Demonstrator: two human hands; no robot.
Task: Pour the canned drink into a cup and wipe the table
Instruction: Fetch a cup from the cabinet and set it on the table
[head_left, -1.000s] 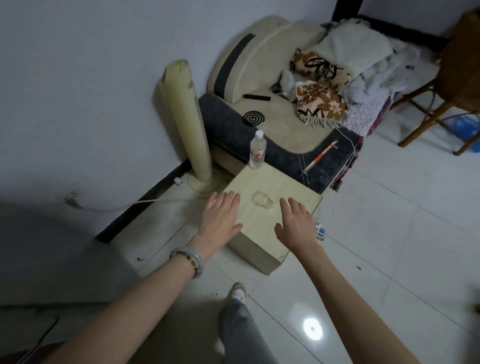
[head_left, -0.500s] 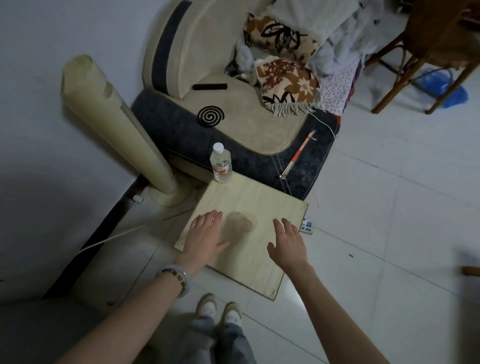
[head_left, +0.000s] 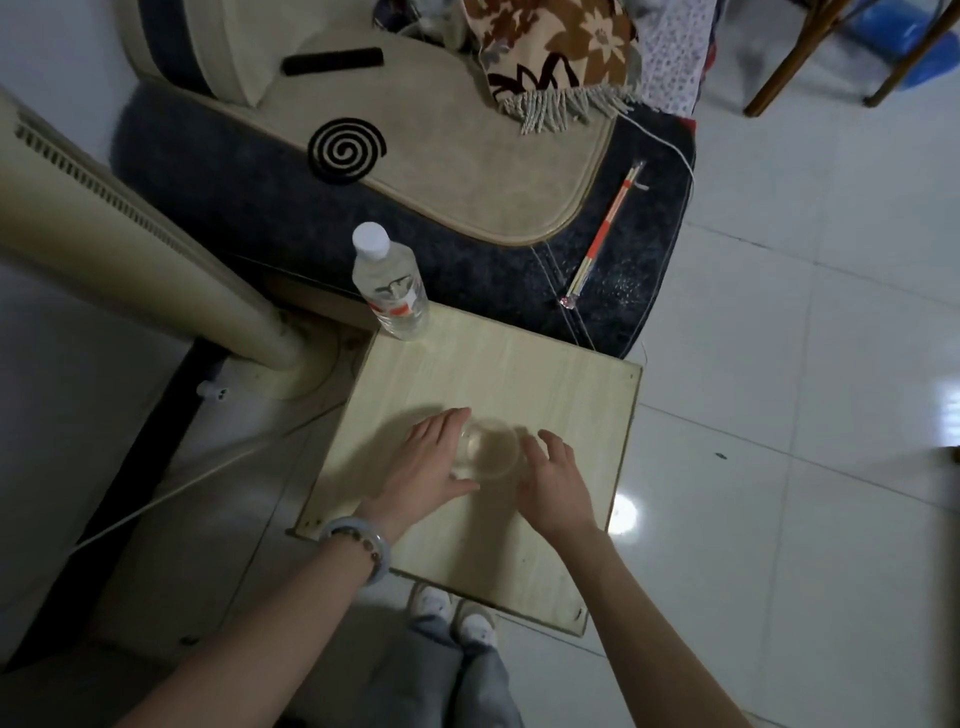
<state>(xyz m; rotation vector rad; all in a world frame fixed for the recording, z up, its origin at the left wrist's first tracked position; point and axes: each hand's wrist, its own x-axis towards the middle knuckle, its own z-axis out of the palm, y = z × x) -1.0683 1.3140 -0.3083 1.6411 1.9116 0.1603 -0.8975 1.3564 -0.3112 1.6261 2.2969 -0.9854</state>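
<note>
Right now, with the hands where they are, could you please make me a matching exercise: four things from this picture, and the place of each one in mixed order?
Things:
1. clear cup
2. plastic bottle
3. black spiral coil
4. pale bracelet

Places:
A. on the beige cushion
B. on the small table, between the left hand and the right hand
C. around the left wrist
D. at the far left corner of the small table

Pairs: 1-B, 2-D, 3-A, 4-C
</note>
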